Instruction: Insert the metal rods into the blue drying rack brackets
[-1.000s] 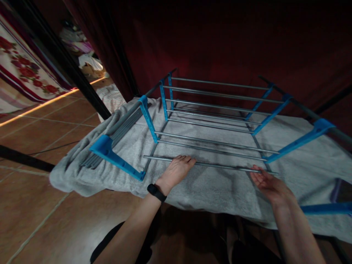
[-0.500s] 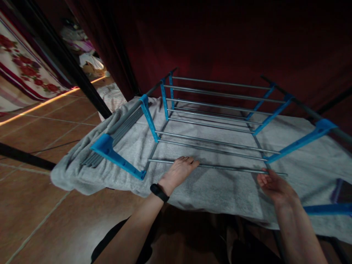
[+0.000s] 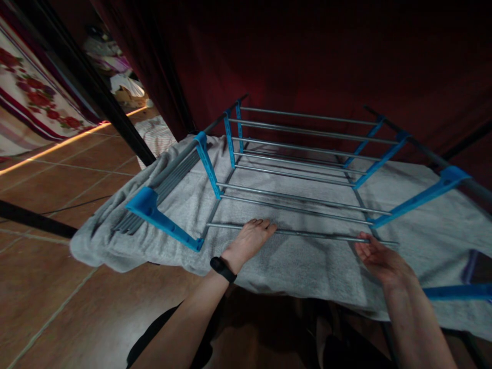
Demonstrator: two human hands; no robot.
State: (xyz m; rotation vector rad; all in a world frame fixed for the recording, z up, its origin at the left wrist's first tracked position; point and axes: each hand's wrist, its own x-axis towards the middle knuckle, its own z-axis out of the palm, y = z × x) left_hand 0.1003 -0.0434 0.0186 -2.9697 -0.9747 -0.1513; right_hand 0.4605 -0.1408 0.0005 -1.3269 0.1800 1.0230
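Observation:
A long grey metal rod (image 3: 315,234) lies across the near side of a partly built rack. My left hand (image 3: 251,237), with a black band on its wrist, is wrapped over the rod left of its middle. Close to the right end, my right hand (image 3: 376,254) pinches the same rod between thumb and fingers. The rack has blue plastic brackets (image 3: 209,166) and several grey crossbars (image 3: 295,177) joining its left and right sides. At the rod's left end is the foot of the near-left blue bracket (image 3: 165,220).
The rack stands on a grey blanket (image 3: 307,277). Several loose rods (image 3: 169,184) lie at the left, and a separate blue bracket (image 3: 457,292) at the right. Black posts (image 3: 115,128) rise at the left; a dark red curtain (image 3: 307,61) hangs behind.
My right hand and the rod's right end have shifted slightly to the left. My left hand stays on the rod, almost unmoved.

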